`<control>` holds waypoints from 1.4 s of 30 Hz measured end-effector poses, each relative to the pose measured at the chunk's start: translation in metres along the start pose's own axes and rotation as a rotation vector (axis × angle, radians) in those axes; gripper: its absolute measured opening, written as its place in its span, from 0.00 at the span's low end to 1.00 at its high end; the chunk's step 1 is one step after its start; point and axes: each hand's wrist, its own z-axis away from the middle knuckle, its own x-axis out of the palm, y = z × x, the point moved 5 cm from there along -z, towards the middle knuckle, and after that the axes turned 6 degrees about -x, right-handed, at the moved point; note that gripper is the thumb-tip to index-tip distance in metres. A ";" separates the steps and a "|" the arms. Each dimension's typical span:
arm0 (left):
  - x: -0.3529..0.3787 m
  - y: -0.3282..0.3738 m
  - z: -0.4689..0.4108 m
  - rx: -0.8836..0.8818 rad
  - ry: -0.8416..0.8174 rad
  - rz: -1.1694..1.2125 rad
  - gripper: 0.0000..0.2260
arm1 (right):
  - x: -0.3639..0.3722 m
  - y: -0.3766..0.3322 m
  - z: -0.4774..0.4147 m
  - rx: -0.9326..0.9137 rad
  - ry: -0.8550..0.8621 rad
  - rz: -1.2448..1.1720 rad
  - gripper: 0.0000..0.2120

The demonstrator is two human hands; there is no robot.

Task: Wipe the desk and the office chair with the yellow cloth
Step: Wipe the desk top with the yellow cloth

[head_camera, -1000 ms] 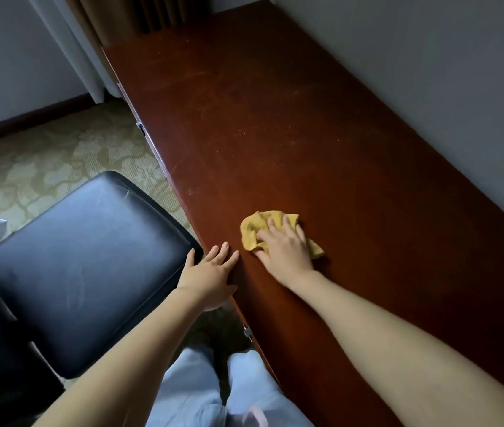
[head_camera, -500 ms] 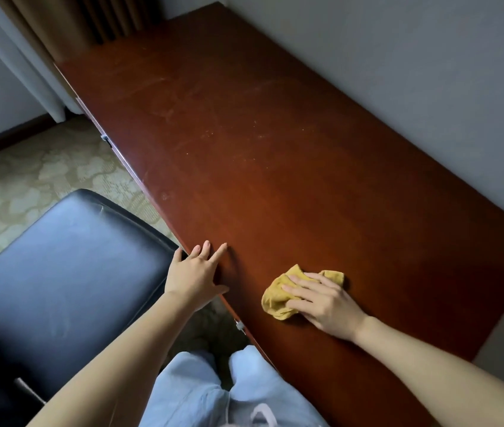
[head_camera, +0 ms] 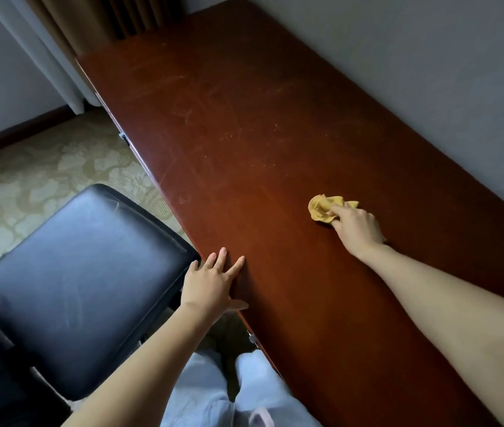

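The long red-brown wooden desk (head_camera: 244, 124) runs along the grey wall. A crumpled yellow cloth (head_camera: 320, 208) lies on it towards the wall side. My right hand (head_camera: 357, 224) presses down on the cloth, its fingers curled over the bunched fabric, and part of the cloth is hidden beneath them. With straight, spread fingers, my left hand (head_camera: 213, 285) rests flat on the desk's near edge. The black leather office chair (head_camera: 81, 272) stands to the left, its seat close against the desk edge beside my left hand.
Faint smears and specks show on the far desktop. The grey wall (head_camera: 429, 72) bounds the desk on the right. Brown curtains (head_camera: 105, 20) hang at the far end. Patterned carpet (head_camera: 44, 177) lies left of the desk. My legs in light trousers (head_camera: 223, 399) are below.
My right hand has slid the cloth from near the front edge across the desk towards the wall. The cloth is more bunched. My left hand stays on the desk edge.
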 end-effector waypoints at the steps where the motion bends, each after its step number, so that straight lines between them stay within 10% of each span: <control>1: 0.000 0.000 0.000 0.000 0.002 -0.003 0.42 | -0.001 -0.005 -0.010 0.029 -0.005 0.003 0.15; 6: 0.000 -0.003 -0.001 0.004 -0.028 0.011 0.40 | 0.010 -0.040 -0.031 0.109 -0.046 -0.019 0.18; 29: -0.035 0.021 -0.018 -0.105 -0.041 -0.061 0.27 | 0.050 -0.074 0.178 -0.653 0.083 -0.326 0.18; 42: -0.034 0.075 -0.011 0.026 0.113 0.073 0.27 | 0.017 0.092 0.125 -0.221 0.112 -0.343 0.22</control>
